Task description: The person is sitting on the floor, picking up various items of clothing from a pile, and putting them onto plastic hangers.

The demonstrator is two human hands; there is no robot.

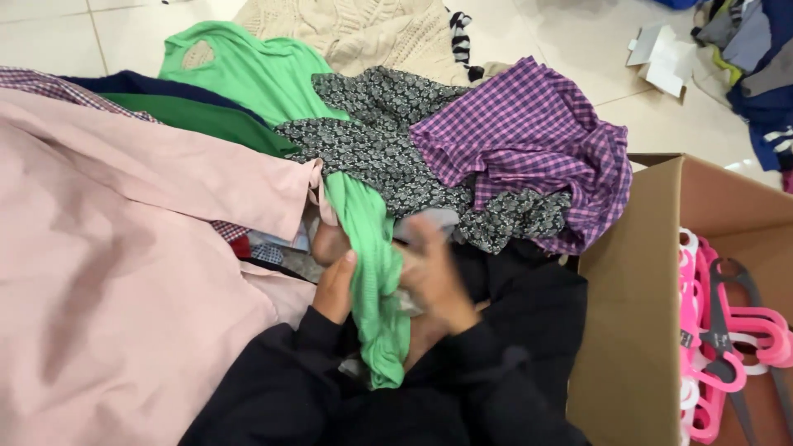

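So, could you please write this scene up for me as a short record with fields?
left hand: left hand on the green garment, thumb against the strip
right hand: right hand, blurred, at the same strip; grip unclear
pile: pink garment, purple checked shirt, dark floral fabric, cream knit
box: cardboard box on the right, holding pink hangers
floor: pale tiles
sleeves: black

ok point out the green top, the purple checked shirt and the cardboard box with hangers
green top (248, 74), head view, on its flat upper body
purple checked shirt (529, 132), head view, on the middle of the bunched cloth
cardboard box (632, 314), head view, on its bare outer left wall
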